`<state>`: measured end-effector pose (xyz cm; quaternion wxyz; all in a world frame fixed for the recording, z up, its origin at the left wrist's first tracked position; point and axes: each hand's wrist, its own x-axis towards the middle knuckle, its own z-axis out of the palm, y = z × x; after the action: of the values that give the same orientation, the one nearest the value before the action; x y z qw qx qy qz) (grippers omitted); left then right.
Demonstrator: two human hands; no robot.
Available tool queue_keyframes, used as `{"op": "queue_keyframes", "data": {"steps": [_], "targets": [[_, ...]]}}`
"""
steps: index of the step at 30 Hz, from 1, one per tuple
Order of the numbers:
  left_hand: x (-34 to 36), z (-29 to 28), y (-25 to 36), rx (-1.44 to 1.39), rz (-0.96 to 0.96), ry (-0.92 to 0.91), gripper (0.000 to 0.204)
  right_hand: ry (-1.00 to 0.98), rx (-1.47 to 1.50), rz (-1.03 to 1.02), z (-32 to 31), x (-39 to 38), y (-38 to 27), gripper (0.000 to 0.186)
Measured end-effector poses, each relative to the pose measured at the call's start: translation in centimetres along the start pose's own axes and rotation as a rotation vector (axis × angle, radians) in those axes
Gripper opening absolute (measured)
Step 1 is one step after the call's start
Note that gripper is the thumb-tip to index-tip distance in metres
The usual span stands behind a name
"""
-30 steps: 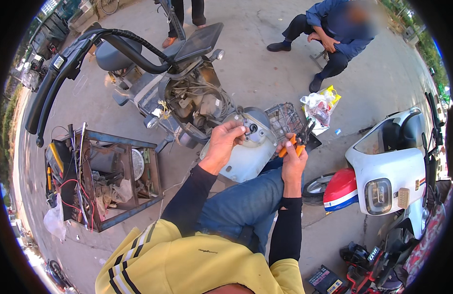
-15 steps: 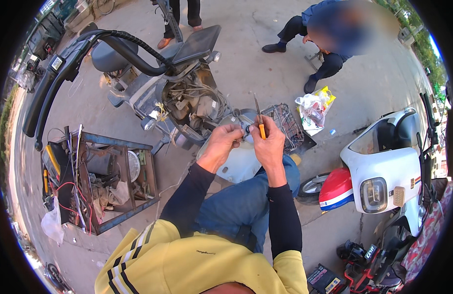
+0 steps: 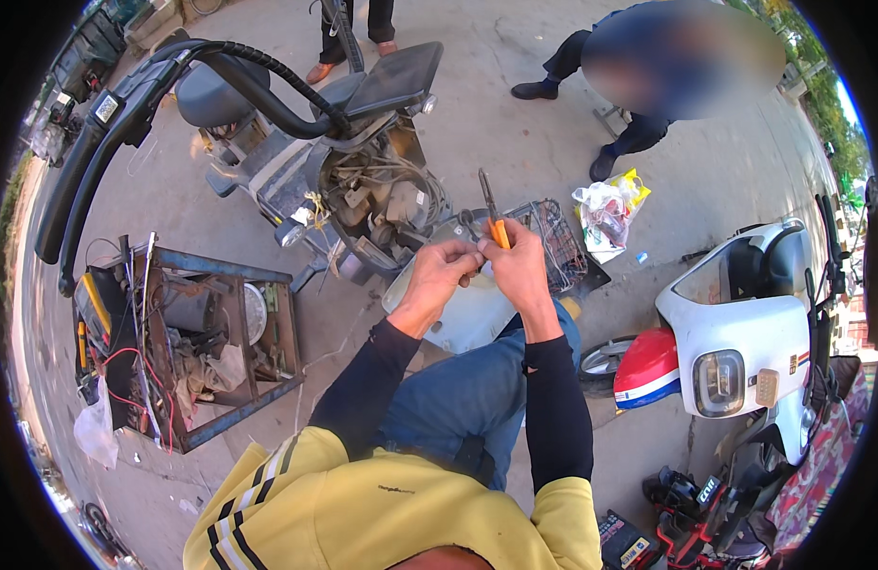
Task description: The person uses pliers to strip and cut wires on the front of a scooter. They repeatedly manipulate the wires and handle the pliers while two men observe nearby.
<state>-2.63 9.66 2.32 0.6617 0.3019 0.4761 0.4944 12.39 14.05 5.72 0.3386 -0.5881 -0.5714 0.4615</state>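
The right hand (image 3: 517,271) is closed around orange-handled pliers (image 3: 497,230), their tips pointing away from the body, above the far end of a white panel (image 3: 467,330). The left hand (image 3: 437,282) pinches thumb and fingers together beside the right fingertips, anything between them too hidden to tell. A wire basket (image 3: 559,249) sits near the panel's right edge.

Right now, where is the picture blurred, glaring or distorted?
Head view: heavy smooth blur over the seated person in dark blue; head view: washed-out brightness near the side rims, where shapes bow; head view: the orange-handled metal pliers in the right hand look reasonably sharp.
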Motion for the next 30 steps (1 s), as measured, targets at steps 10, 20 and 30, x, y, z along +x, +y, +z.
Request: {"op": "queue_keyframes", "data": {"steps": [10, 20, 30], "targets": [[0.2, -0.7, -1.2, -0.196, -0.062, -0.038, 0.010, -0.105, 0.389, 0.153, 0.7, 0.5, 0.7, 0.025], [0.3, -1.6, -1.5, -0.317, -0.104, -0.062, 0.006, -0.188, 0.510, 0.191, 0.4, 0.5, 0.3, 0.024], [0.4, -2.3, -1.6, -0.426, -0.125, -0.120, 0.009, -0.253, 0.595, 0.223, -0.1, 0.6, 0.9, 0.029]]}}
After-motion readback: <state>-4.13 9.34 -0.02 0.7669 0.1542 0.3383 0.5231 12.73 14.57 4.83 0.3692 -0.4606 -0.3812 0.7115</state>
